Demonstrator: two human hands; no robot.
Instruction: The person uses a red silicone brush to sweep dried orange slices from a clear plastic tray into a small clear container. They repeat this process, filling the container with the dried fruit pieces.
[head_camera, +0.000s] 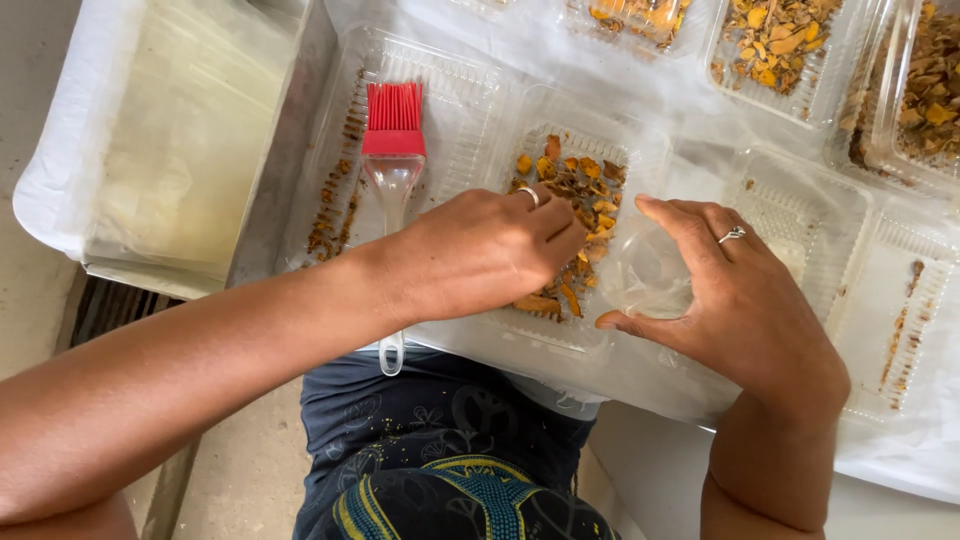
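I am at a small food-packing station: clear plastic clamshell trays (590, 215) of dried orange-brown pieces cover my plastic-sheeted table (530, 45), beside a red-bristled silicone pastry brush (392, 150).

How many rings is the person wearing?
2: first ring on the left hand, above the tray of orange pieces; second ring on the right hand, holding a clear container. Others may be hidden.

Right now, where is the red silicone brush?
In the head view, the red silicone brush lies left of centre in a clear plastic tray, bristles pointing away, its clear handle passing under the left hand, beside the tray of orange dried pieces.
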